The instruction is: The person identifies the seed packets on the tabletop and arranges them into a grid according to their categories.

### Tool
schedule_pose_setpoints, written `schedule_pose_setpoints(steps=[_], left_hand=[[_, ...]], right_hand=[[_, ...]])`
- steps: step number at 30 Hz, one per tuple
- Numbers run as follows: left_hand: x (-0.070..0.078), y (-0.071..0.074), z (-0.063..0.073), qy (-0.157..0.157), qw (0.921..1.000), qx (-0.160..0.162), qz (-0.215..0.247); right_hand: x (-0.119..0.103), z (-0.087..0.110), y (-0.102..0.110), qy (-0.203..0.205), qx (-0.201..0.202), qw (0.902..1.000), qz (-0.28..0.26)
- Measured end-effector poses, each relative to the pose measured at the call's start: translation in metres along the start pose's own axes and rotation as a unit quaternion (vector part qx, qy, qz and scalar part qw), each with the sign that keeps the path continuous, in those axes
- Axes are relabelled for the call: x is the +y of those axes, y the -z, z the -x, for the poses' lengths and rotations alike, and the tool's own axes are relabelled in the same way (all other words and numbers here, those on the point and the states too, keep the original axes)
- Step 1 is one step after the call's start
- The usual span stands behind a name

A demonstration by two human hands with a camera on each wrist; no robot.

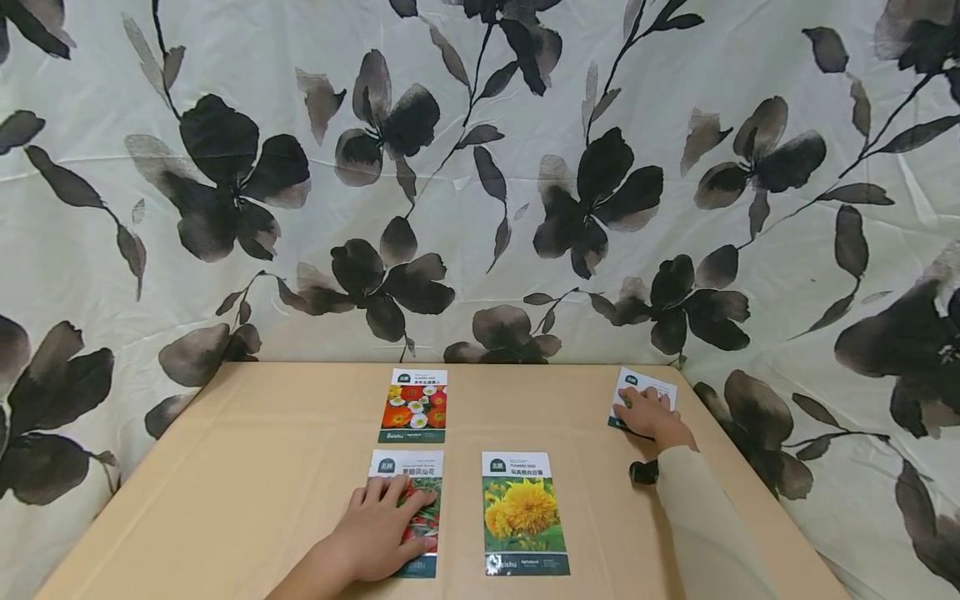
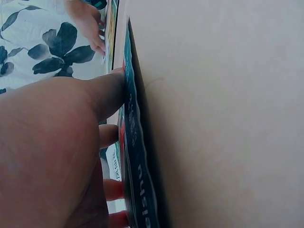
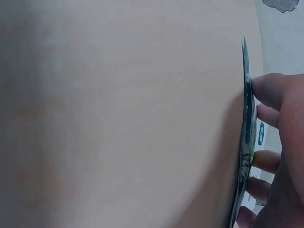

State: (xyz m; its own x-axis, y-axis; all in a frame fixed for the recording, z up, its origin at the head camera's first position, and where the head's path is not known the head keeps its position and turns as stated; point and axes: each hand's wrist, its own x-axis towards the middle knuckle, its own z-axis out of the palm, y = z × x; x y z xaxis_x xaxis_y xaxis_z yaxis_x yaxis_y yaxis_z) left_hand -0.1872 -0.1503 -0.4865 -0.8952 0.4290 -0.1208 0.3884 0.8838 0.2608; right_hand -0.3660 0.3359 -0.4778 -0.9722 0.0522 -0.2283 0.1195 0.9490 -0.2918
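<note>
My left hand [image 1: 378, 532] rests on a seed packet [image 1: 423, 461] with red flowers, fingers spread over its face. In the left wrist view the thumb and fingertips touch the front of this packet [image 2: 135, 137], whose dark lower edge faces the camera. At the far right of the table my right hand [image 1: 652, 417] lies on another seed packet [image 1: 636, 381], covering most of its picture. The right wrist view has its thumb and fingertips against that packet's face [image 3: 247, 128]. Beside my left hand lies a packet with yellow flowers [image 1: 525, 512].
A packet with red, orange and white flowers [image 1: 414, 407] lies at the back, just beyond the one under my left hand. All are on a light wooden table [image 1: 225, 475]. White cloth with dark flowers [image 1: 480, 208] hangs behind it. A black band [image 1: 643, 472] is at my right sleeve.
</note>
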Motion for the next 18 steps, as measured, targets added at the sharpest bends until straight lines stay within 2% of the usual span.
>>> schedule_pose_setpoints(steps=[18], left_hand=[[0.0013,-0.0008,0.0017,0.002,0.9999,0.000,0.010]], right_hand=[[0.0037,0.0012,-0.0051,0.004,0.002,1.0000,0.000]])
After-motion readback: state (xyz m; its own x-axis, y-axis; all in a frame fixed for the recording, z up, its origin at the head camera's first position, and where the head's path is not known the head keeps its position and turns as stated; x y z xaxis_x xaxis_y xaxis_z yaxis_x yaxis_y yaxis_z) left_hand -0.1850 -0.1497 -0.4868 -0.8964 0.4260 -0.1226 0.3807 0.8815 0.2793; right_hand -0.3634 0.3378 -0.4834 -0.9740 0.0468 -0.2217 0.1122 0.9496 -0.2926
